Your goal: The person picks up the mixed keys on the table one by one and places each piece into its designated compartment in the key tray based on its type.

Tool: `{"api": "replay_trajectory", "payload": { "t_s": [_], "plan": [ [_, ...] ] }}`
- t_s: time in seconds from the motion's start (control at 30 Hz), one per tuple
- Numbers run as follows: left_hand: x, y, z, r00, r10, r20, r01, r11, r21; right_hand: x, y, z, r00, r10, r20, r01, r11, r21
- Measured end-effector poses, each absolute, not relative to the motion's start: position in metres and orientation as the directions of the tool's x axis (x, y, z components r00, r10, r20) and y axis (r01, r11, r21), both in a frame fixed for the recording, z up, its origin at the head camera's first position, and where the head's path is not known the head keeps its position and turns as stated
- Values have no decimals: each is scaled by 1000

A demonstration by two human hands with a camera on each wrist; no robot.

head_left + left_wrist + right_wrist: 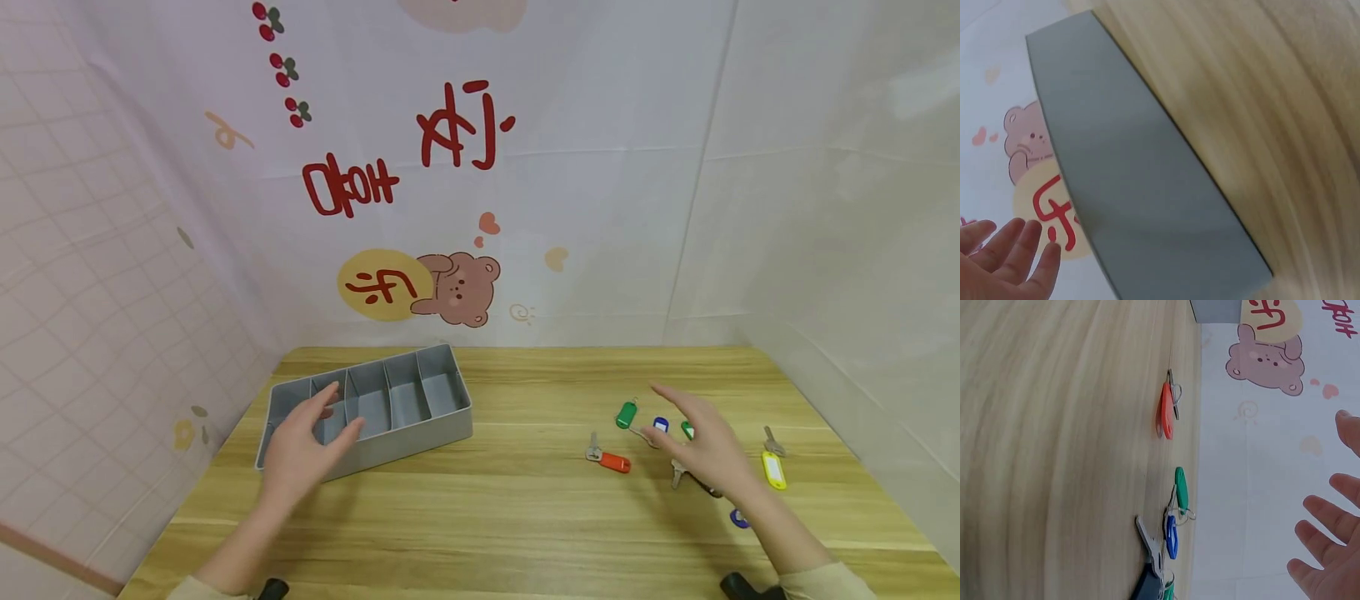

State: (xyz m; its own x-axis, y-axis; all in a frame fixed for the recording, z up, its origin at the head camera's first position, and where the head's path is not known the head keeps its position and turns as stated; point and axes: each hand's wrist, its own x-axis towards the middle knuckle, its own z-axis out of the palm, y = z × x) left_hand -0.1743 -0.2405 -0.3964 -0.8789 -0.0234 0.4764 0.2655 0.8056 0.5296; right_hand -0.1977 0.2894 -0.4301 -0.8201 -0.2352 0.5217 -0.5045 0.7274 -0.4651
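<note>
A grey organizer box with several compartments stands at the table's left. My left hand hovers above its left part, fingers spread and holding nothing; the box's long outer wall fills much of the left wrist view. On the right, keys with coloured tags lie scattered. My right hand hangs above them with parted fingers and an empty grasp. Around it are a red-tagged key, a green tag, a blue tag and a yellow tag. A black-tagged key is partly hidden beneath the hand in the head view.
A purple-blue tag lies close to my right forearm, partly covered. The wooden table meets a white printed curtain at the back, and curtain walls rise on both sides. Dark strap ends show near the wrists.
</note>
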Motion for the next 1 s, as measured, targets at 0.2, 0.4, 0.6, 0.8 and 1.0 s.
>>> {"api": "replay_trajectory", "payload": {
  "t_s": [0.2, 0.4, 0.6, 0.8, 1.0],
  "plan": [
    [-175, -254, -390, -902, -57, 428, 243, 754, 611, -195, 302, -431, -828, -209, 520, -480, 744, -466],
    [-174, -272, -381, -965, -87, 246, 114, 710, 695, -190, 313, -431, -860, -174, 480, -434, 744, -508],
    [-174, -289, -373, -986, -81, 143, 47, 697, 716, -187, 326, -433, -868, -153, 473, -425, 721, -547],
    [-177, -304, -373, -993, -60, 102, 38, 658, 752, -185, 340, -436, -884, -125, 451, -390, 729, -562],
    [-178, -319, -375, -997, -69, 39, -10, 594, 804, -182, 350, -438, -881, -129, 456, -405, 705, -582]
  ]
}}
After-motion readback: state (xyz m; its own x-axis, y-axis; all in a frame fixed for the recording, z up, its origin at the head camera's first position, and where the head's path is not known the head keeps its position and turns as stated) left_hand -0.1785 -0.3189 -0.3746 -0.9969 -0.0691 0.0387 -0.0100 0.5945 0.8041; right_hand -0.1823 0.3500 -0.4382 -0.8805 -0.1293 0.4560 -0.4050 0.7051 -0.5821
